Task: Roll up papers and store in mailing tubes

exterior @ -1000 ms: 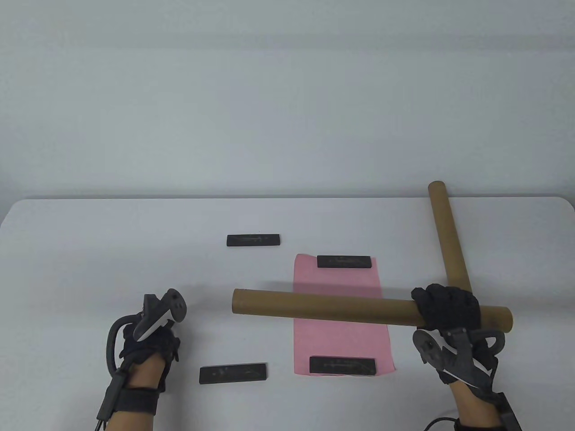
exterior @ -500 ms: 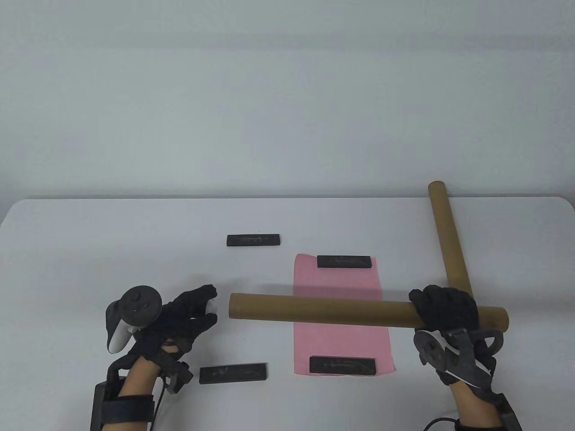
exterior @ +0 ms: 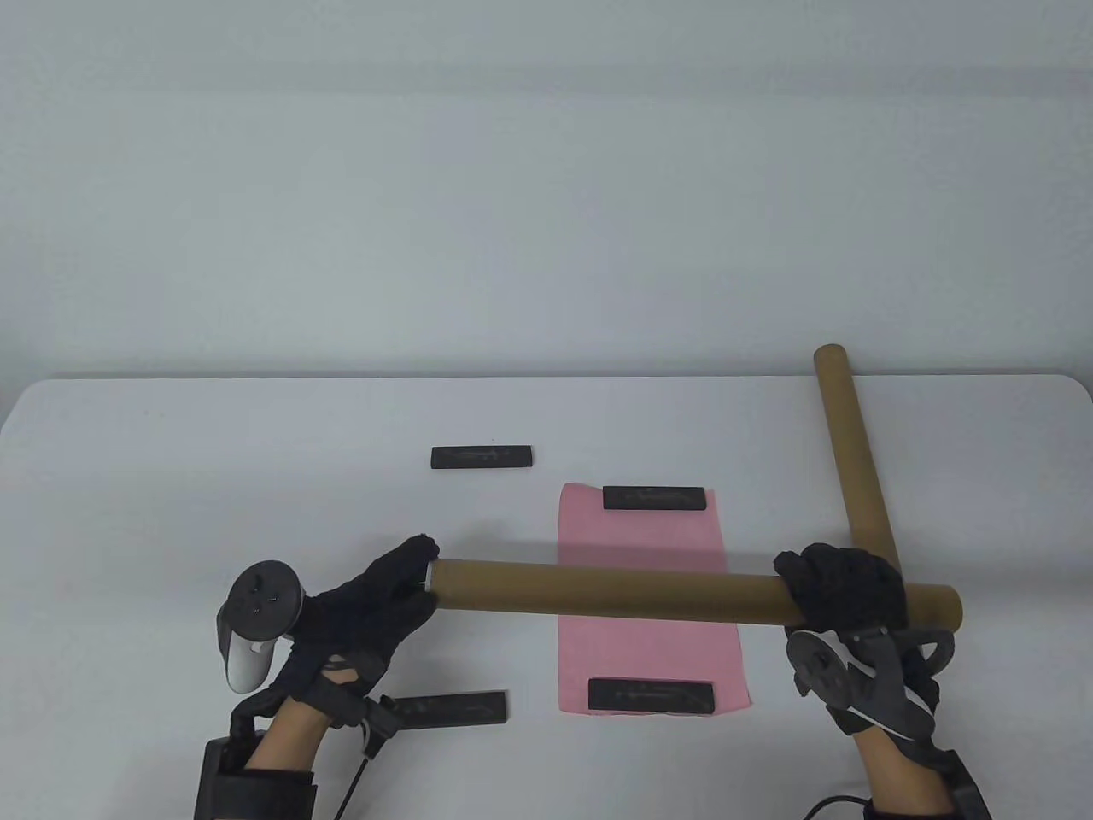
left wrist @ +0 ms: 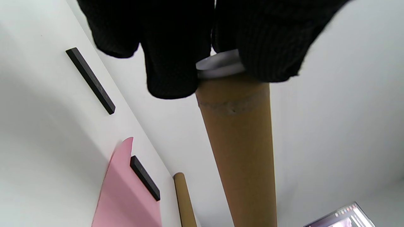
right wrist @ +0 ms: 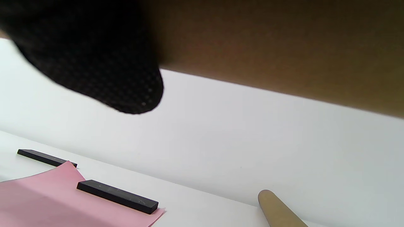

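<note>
- The mailing tube [exterior: 615, 591] is gripped at lower right by the right hand [exterior: 845, 589]; the white end cap [left wrist: 219, 64] is pinched by the left hand [exterior: 367, 606].
- A crooked pull could jam the cap, or the tube could be dropped onto the pink paper [exterior: 649, 547].

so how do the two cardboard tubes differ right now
The held tube is off the table, gripped near one end by the right hand; the other tube lies on the table, untouched. The held tube runs left to right above the pink paper; the other tube points away toward the far edge. The left hand pinches a white cap at the held tube's end; the other tube's ends show none. Both are plain brown cardboard, similar in width.
</note>
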Action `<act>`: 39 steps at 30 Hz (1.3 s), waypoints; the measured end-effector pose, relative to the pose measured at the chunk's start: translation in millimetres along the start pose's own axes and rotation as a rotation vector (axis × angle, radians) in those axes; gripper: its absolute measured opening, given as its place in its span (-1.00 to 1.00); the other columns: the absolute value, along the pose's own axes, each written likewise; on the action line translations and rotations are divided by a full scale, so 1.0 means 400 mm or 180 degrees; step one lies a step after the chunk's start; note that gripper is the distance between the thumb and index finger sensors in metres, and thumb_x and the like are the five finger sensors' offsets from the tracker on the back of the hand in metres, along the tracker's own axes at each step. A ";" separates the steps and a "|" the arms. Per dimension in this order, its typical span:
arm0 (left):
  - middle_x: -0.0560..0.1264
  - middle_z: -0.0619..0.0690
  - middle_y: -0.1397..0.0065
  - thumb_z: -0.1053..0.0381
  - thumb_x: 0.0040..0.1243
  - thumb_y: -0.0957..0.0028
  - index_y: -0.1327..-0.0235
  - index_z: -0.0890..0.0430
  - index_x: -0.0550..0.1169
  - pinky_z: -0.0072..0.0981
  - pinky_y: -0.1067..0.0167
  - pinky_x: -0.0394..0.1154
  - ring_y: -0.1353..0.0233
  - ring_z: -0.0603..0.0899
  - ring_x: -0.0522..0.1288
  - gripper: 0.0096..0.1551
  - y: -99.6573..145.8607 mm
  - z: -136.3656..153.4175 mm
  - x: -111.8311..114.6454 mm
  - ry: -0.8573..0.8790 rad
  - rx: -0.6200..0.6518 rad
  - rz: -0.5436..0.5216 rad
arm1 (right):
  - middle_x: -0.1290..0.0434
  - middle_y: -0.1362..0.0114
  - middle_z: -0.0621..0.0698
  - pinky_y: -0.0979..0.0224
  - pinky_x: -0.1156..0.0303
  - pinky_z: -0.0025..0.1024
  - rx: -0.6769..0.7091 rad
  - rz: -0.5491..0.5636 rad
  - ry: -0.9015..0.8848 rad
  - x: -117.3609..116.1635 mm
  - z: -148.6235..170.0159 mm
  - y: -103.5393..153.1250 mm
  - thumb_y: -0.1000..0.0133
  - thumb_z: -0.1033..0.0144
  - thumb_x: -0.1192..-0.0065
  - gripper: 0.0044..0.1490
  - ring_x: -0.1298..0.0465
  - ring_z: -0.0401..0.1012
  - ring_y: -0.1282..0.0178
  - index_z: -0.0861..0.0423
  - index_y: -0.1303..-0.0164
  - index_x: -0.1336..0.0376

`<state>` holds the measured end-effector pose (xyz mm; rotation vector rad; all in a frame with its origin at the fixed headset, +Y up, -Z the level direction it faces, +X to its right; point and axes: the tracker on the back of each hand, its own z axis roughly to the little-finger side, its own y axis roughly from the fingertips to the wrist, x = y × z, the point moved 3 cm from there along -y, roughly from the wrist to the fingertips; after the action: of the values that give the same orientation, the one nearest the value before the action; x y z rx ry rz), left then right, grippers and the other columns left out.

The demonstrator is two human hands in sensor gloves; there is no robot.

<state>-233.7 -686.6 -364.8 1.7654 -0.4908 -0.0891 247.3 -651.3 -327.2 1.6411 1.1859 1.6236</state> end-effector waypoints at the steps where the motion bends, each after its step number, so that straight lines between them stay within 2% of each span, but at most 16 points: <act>1: 0.54 0.08 -0.44 -0.19 0.35 0.14 -0.43 -0.09 0.46 -0.02 -0.27 0.56 -0.16 0.05 0.76 -0.21 0.004 -0.007 0.008 0.0006 -0.0009 -0.0053 | -0.41 -0.41 -0.02 -0.45 -0.42 0.21 -0.0017 -0.0003 0.0001 -0.001 0.001 0.000 0.13 0.14 -0.75 -0.16 -0.51 0.06 -0.35 -0.11 -0.35 -0.30; 4: 0.43 0.12 -0.54 -0.24 0.31 0.12 -0.53 -0.03 0.33 0.01 -0.29 0.53 -0.24 0.10 0.73 -0.10 0.011 -0.031 0.039 -0.0196 0.0077 -0.0087 | -0.42 -0.41 -0.01 -0.44 -0.42 0.21 -0.0062 -0.0027 -0.0029 -0.003 0.002 -0.001 0.12 0.15 -0.75 -0.16 -0.52 0.06 -0.35 -0.10 -0.35 -0.30; 8: 0.17 0.24 -0.63 -0.42 0.27 0.19 -0.61 0.08 0.04 0.09 -0.33 0.47 -0.35 0.21 0.65 0.22 0.015 -0.051 0.083 -0.0433 0.0162 0.0061 | -0.42 -0.41 0.00 -0.44 -0.42 0.21 -0.0083 -0.0031 -0.0006 -0.002 0.001 -0.003 0.13 0.15 -0.75 -0.16 -0.52 0.07 -0.34 -0.10 -0.35 -0.30; 12: 0.15 0.25 -0.64 -0.43 0.27 0.19 -0.61 0.10 0.01 0.12 -0.35 0.44 -0.40 0.25 0.61 0.25 0.016 -0.053 0.083 -0.0523 0.0158 0.0079 | -0.42 -0.41 0.00 -0.43 -0.43 0.22 -0.0076 -0.0090 -0.0027 -0.006 0.001 -0.003 0.12 0.14 -0.75 -0.16 -0.52 0.06 -0.34 -0.09 -0.35 -0.30; 15: 0.19 0.23 -0.65 -0.44 0.28 0.20 -0.62 0.01 0.03 0.17 -0.39 0.38 -0.45 0.29 0.53 0.23 0.017 -0.055 0.064 -0.0871 0.0109 0.0003 | -0.42 -0.41 0.01 -0.40 -0.46 0.25 -0.0059 -0.0198 -0.0063 -0.012 -0.007 -0.009 0.12 0.13 -0.74 -0.15 -0.52 0.07 -0.33 -0.09 -0.36 -0.30; 17: 0.17 0.22 -0.66 -0.44 0.29 0.20 -0.62 -0.01 0.02 0.21 -0.41 0.34 -0.50 0.35 0.47 0.22 0.018 -0.055 0.052 -0.1309 0.0062 -0.0068 | -0.42 -0.40 0.02 -0.34 -0.53 0.28 -0.0094 -0.0359 -0.0076 -0.020 -0.007 -0.014 0.11 0.10 -0.74 -0.14 -0.53 0.07 -0.32 -0.06 -0.38 -0.30; 20: 0.18 0.20 -0.66 -0.44 0.29 0.20 -0.62 -0.03 0.05 0.26 -0.43 0.30 -0.55 0.39 0.40 0.21 0.019 -0.051 0.042 -0.2354 -0.0017 -0.0088 | -0.43 -0.40 0.06 -0.24 -0.59 0.31 -0.0219 -0.0550 -0.0306 -0.037 0.011 -0.015 0.08 0.08 -0.72 -0.09 -0.55 0.10 -0.29 -0.02 -0.45 -0.26; 22: 0.19 0.18 -0.66 -0.44 0.29 0.20 -0.62 -0.04 0.06 0.26 -0.44 0.29 -0.57 0.40 0.38 0.20 0.016 -0.045 0.047 -0.3036 -0.0077 -0.0034 | -0.42 -0.41 0.08 -0.21 -0.61 0.33 -0.0353 -0.0782 -0.0534 -0.052 0.028 -0.019 0.05 0.08 -0.69 -0.04 -0.55 0.13 -0.29 0.02 -0.50 -0.21; 23: 0.18 0.15 -0.67 -0.46 0.28 0.21 -0.62 -0.06 0.06 0.26 -0.45 0.28 -0.59 0.39 0.36 0.19 0.015 -0.039 0.051 -0.3364 -0.0175 0.0009 | -0.39 -0.44 0.10 -0.20 -0.61 0.32 -0.0477 -0.1063 -0.0771 -0.067 0.038 -0.023 0.01 0.07 -0.67 0.01 -0.53 0.15 -0.31 0.05 -0.56 -0.15; 24: 0.18 0.13 -0.68 -0.47 0.27 0.21 -0.62 -0.08 0.06 0.25 -0.47 0.27 -0.60 0.38 0.35 0.19 0.014 -0.036 0.055 -0.3452 -0.0205 0.0033 | -0.36 -0.47 0.12 -0.21 -0.61 0.33 -0.0553 -0.1182 -0.0888 -0.074 0.041 -0.024 -0.01 0.07 -0.65 0.04 -0.52 0.16 -0.33 0.07 -0.61 -0.11; 27: 0.17 0.12 -0.69 -0.47 0.27 0.22 -0.62 -0.09 0.07 0.27 -0.47 0.25 -0.62 0.39 0.32 0.19 0.009 -0.029 0.060 -0.3437 -0.0357 0.0150 | -0.29 -0.53 0.18 -0.23 -0.62 0.32 -0.0824 -0.1584 -0.1365 -0.117 0.052 -0.037 -0.09 0.08 -0.58 0.11 -0.51 0.16 -0.34 0.16 -0.69 0.01; 30: 0.17 0.12 -0.69 -0.45 0.28 0.22 -0.62 -0.10 0.08 0.28 -0.48 0.24 -0.62 0.41 0.30 0.17 0.011 -0.040 0.056 -0.3299 -0.0307 0.0074 | -0.25 -0.54 0.19 -0.22 -0.64 0.28 -0.1017 -0.1902 -0.1588 -0.170 0.076 -0.051 -0.13 0.05 -0.52 0.14 -0.51 0.15 -0.33 0.20 -0.70 0.07; 32: 0.17 0.12 -0.69 -0.45 0.27 0.21 -0.62 -0.10 0.08 0.27 -0.48 0.23 -0.63 0.40 0.30 0.17 0.013 -0.042 0.058 -0.3354 -0.0295 0.0109 | -0.23 -0.55 0.22 -0.21 -0.65 0.27 -0.1234 -0.2123 -0.1613 -0.200 0.089 -0.063 -0.16 0.05 -0.49 0.15 -0.50 0.16 -0.34 0.24 -0.71 0.11; 35: 0.18 0.12 -0.69 -0.46 0.24 0.20 -0.62 -0.10 0.07 0.27 -0.48 0.24 -0.63 0.40 0.30 0.16 0.018 -0.036 0.065 -0.3407 -0.0294 0.0176 | -0.20 -0.52 0.25 -0.19 -0.71 0.14 -0.1499 -0.2408 -0.1460 -0.243 0.097 -0.088 -0.21 -0.02 -0.39 0.16 -0.51 0.13 -0.31 0.34 -0.66 0.17; 36: 0.17 0.12 -0.69 -0.46 0.23 0.19 -0.62 -0.10 0.07 0.27 -0.48 0.24 -0.63 0.40 0.30 0.15 0.017 -0.033 0.067 -0.3378 -0.0318 0.0216 | -0.19 -0.50 0.28 -0.18 -0.71 0.13 -0.1734 -0.2515 -0.1525 -0.262 0.100 -0.100 -0.23 -0.03 -0.36 0.16 -0.50 0.14 -0.30 0.37 -0.65 0.18; 39: 0.16 0.13 -0.69 -0.46 0.22 0.19 -0.62 -0.07 0.06 0.27 -0.48 0.23 -0.63 0.40 0.29 0.16 0.015 -0.031 0.067 -0.3335 -0.0342 0.0219 | -0.17 -0.49 0.31 -0.19 -0.70 0.11 -0.2055 -0.2696 -0.1704 -0.294 0.100 -0.119 -0.25 -0.01 -0.35 0.16 -0.49 0.16 -0.29 0.41 -0.63 0.20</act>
<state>-207.4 -686.4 -350.5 1.4838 -1.2568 -1.0001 289.5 -722.4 -431.4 0.8673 0.7750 0.8082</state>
